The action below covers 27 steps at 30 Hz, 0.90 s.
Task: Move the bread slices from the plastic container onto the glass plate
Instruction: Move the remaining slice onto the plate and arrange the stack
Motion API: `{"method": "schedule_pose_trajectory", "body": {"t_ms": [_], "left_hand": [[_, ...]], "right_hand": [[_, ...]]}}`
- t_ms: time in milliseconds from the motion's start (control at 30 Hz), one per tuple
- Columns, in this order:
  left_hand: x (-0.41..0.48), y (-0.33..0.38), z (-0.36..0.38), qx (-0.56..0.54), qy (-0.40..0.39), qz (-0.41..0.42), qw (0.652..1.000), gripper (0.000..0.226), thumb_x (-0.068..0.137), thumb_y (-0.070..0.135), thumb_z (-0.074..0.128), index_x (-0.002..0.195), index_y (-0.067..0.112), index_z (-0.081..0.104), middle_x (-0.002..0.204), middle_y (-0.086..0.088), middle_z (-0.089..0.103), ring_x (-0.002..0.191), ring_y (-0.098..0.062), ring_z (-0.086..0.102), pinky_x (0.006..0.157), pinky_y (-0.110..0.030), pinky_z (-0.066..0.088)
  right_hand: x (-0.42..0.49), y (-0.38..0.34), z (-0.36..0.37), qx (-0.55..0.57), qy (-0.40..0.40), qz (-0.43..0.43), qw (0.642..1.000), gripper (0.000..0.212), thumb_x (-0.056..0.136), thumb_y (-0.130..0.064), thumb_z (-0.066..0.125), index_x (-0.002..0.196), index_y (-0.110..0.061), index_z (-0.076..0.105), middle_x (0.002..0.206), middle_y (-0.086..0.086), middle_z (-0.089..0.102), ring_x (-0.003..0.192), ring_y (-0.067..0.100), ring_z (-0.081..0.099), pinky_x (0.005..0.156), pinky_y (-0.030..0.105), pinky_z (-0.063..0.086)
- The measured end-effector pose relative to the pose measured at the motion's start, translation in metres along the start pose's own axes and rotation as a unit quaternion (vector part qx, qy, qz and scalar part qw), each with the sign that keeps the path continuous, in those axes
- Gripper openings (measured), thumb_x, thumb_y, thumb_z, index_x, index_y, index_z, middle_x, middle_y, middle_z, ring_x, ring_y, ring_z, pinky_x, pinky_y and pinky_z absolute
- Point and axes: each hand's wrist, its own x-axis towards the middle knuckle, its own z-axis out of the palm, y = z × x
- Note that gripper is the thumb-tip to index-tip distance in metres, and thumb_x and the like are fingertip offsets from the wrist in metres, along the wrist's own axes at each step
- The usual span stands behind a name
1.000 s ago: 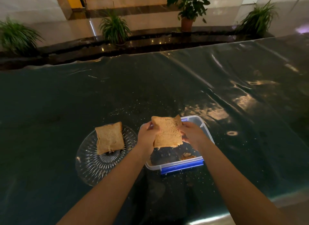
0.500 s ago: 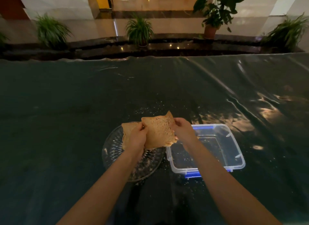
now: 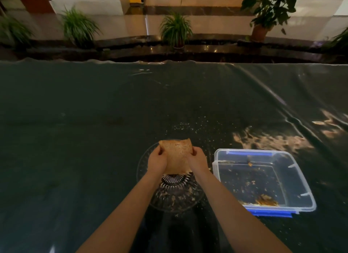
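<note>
A brown bread slice is held low over the far half of the patterned glass plate. My left hand grips its left edge and my right hand grips its right edge. The slice hides whatever lies on the plate beneath it. To the right stands the clear plastic container with blue clips; it holds only crumbs and a small torn scrap at its near wall.
A dark, shiny plastic sheet covers the table, with crumbs scattered beyond the plate. Potted plants line a ledge past the table's far edge.
Both hands carried the bread slice leftward from above the container to over the plate, covering the slice that lay there. The camera view swung left too.
</note>
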Motion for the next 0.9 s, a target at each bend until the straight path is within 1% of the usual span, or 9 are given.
{"method": "schedule_pose_trajectory", "body": {"t_ms": [67, 200, 333, 400, 467, 600, 733, 800, 900], "left_hand": [[0.006, -0.001, -0.001, 0.027, 0.003, 0.001, 1.000, 0.044, 0.096, 0.010, 0.041, 0.139, 0.014, 0.050, 0.139, -0.004, 0.056, 0.125, -0.022, 0.051, 0.106, -0.036, 0.042], [0.010, -0.004, -0.002, 0.047, 0.005, -0.001, 0.999, 0.057, 0.094, 0.006, 0.041, 0.149, 0.016, 0.032, 0.150, -0.006, 0.043, 0.138, -0.024, 0.040, 0.115, -0.038, 0.034], [0.011, -0.010, -0.002, 0.056, -0.018, -0.001, 0.998, 0.069, 0.091, 0.005, 0.044, 0.153, 0.021, 0.019, 0.152, -0.006, 0.038, 0.139, -0.025, 0.037, 0.112, -0.037, 0.033], [0.013, -0.012, -0.002, 0.053, -0.023, -0.003, 0.998, 0.072, 0.090, 0.004, 0.045, 0.153, 0.022, 0.016, 0.152, -0.007, 0.038, 0.139, -0.026, 0.037, 0.111, -0.037, 0.034], [0.014, -0.014, -0.004, 0.044, -0.021, -0.001, 0.999, 0.073, 0.089, 0.005, 0.046, 0.154, 0.023, 0.016, 0.153, -0.006, 0.037, 0.140, -0.025, 0.036, 0.111, -0.036, 0.033], [0.016, -0.016, -0.011, 0.024, -0.024, -0.004, 0.999, 0.071, 0.092, 0.015, 0.050, 0.153, 0.023, 0.015, 0.154, -0.004, 0.037, 0.141, -0.024, 0.036, 0.114, -0.040, 0.030], [0.020, -0.020, -0.020, 0.000, -0.036, -0.024, 0.999, 0.070, 0.094, 0.022, 0.050, 0.153, 0.025, 0.013, 0.155, -0.003, 0.034, 0.141, -0.025, 0.035, 0.117, -0.045, 0.029], [0.021, -0.024, -0.022, -0.006, -0.034, -0.021, 0.999, 0.068, 0.093, 0.026, 0.053, 0.152, 0.026, 0.020, 0.153, -0.001, 0.037, 0.139, -0.024, 0.039, 0.115, -0.046, 0.032], [0.020, -0.031, -0.025, -0.018, -0.027, -0.021, 0.999, 0.062, 0.090, 0.028, 0.056, 0.147, 0.025, 0.032, 0.147, -0.001, 0.046, 0.133, -0.022, 0.045, 0.112, -0.046, 0.037]], "right_hand": [[0.003, 0.000, 0.005, 0.006, 0.001, -0.001, 1.000, 0.041, 0.090, -0.014, 0.050, 0.131, -0.011, 0.045, 0.130, 0.010, 0.054, 0.107, 0.017, 0.050, 0.092, 0.031, 0.042], [0.009, 0.001, 0.008, -0.039, 0.012, -0.017, 0.999, 0.037, 0.091, -0.011, 0.049, 0.128, -0.008, 0.049, 0.126, 0.010, 0.056, 0.098, 0.013, 0.049, 0.081, 0.023, 0.039], [0.012, 0.003, 0.010, -0.070, 0.027, -0.032, 0.997, 0.024, 0.090, -0.007, 0.050, 0.112, -0.005, 0.059, 0.095, 0.003, 0.057, 0.090, 0.016, 0.056, 0.057, 0.010, 0.037], [0.019, 0.009, 0.013, -0.084, 0.045, -0.051, 0.994, 0.021, 0.086, -0.013, 0.053, 0.105, -0.011, 0.063, 0.100, 0.007, 0.064, 0.088, 0.018, 0.059, 0.062, 0.015, 0.046], [0.027, 0.018, 0.014, -0.090, 0.051, -0.050, 0.993, 0.021, 0.084, -0.021, 0.053, 0.101, -0.015, 0.065, 0.104, 0.013, 0.066, 0.092, 0.026, 0.063, 0.073, 0.032, 0.055], [0.024, 0.017, 0.009, -0.086, 0.048, -0.050, 0.994, 0.036, 0.089, -0.039, 0.049, 0.110, -0.013, 0.063, 0.107, 0.009, 0.067, 0.100, 0.026, 0.063, 0.092, 0.045, 0.053], [0.018, 0.019, 0.006, -0.102, 0.026, -0.023, 0.994, 0.047, 0.089, -0.046, 0.044, 0.120, -0.013, 0.056, 0.118, 0.009, 0.063, 0.108, 0.026, 0.059, 0.097, 0.043, 0.048], [0.009, 0.017, 0.002, -0.105, 0.012, -0.024, 0.994, 0.040, 0.093, -0.037, 0.044, 0.118, -0.008, 0.055, 0.111, 0.007, 0.062, 0.100, 0.021, 0.058, 0.089, 0.034, 0.048], [0.002, 0.027, -0.002, -0.111, 0.001, -0.029, 0.993, 0.022, 0.093, -0.021, 0.045, 0.107, -0.008, 0.057, 0.100, 0.009, 0.060, 0.094, 0.023, 0.056, 0.074, 0.028, 0.046]]}}
